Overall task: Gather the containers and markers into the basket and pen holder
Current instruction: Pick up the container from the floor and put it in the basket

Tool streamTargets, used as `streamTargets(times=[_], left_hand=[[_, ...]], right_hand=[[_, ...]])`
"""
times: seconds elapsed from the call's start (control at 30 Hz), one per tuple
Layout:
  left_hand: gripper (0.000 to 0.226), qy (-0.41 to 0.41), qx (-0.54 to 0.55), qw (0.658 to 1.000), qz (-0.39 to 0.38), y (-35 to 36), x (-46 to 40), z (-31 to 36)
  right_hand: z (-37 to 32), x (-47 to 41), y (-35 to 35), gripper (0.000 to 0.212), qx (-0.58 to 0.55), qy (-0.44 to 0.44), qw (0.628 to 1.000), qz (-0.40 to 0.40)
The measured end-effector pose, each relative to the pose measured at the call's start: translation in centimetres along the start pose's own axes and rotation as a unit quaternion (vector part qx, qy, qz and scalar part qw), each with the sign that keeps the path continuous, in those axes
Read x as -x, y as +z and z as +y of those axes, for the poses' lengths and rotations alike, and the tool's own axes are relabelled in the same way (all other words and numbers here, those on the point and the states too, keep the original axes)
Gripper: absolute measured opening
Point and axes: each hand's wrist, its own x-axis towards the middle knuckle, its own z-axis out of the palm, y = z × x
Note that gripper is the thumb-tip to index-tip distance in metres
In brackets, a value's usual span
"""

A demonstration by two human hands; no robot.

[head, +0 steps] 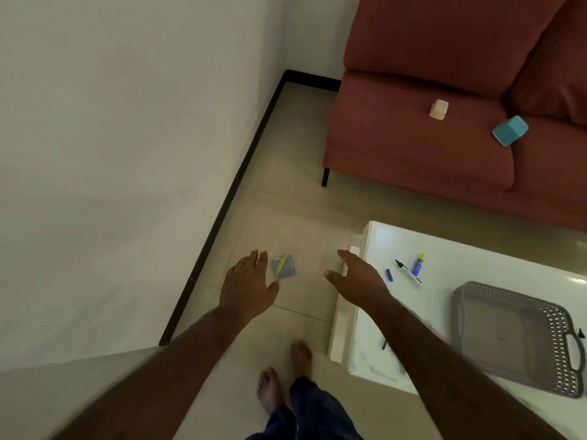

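A small grey container with a yellow mark [283, 266] lies on the floor tiles. My left hand [247, 285] hovers just left of it, fingers spread, holding nothing. My right hand [357, 277] reaches out over the table's near corner, open and empty. On the white table [476, 258] lie a blue and yellow marker [418, 264], a black marker [407, 270], a small blue cap [389, 275] and another marker [384, 343] partly hidden by my right forearm. An empty grey perforated basket [514, 335] rests at the table's right. A cream container [439, 109] and a blue container [510, 130] sit on the sofa.
A red sofa [413, 147] stands at the back right, its dark leg on the floor. White walls with a black skirting [222, 211] run along the left. My bare feet [286, 373] stand between wall and table. No pen holder is visible.
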Motion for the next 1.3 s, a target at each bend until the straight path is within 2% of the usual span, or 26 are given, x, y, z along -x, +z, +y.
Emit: streamTargets(times=[0.27,0.57,0.9,1.17,1.3], left_hand=[[0.082,-0.003,-0.022,0.999,-0.048,1.4,-7.9,0.0],[0.081,-0.040,-0.019,0.994,-0.099,7.6,-19.6,-1.3],[0.079,-0.122,0.026,0.976,-0.177,25.1,-34.6,-8.5],[0.080,-0.175,0.151,0.948,-0.220,40.8,-42.0,-13.1],[0.067,-0.226,0.223,0.926,-0.205,45.2,-44.1,-14.1]], right_hand=[[0.7,-7.9,2.0,0.070,-0.023,0.037,0.998,-0.036],[3.9,-20.4,7.3,0.069,-0.018,0.068,0.994,-0.085],[11.4,-37.4,23.5,0.068,-0.046,0.145,0.978,-0.140],[17.3,-48.1,37.0,0.070,-0.097,0.169,0.966,-0.168],[19.2,-51.3,41.0,0.071,-0.118,0.182,0.960,-0.178]])
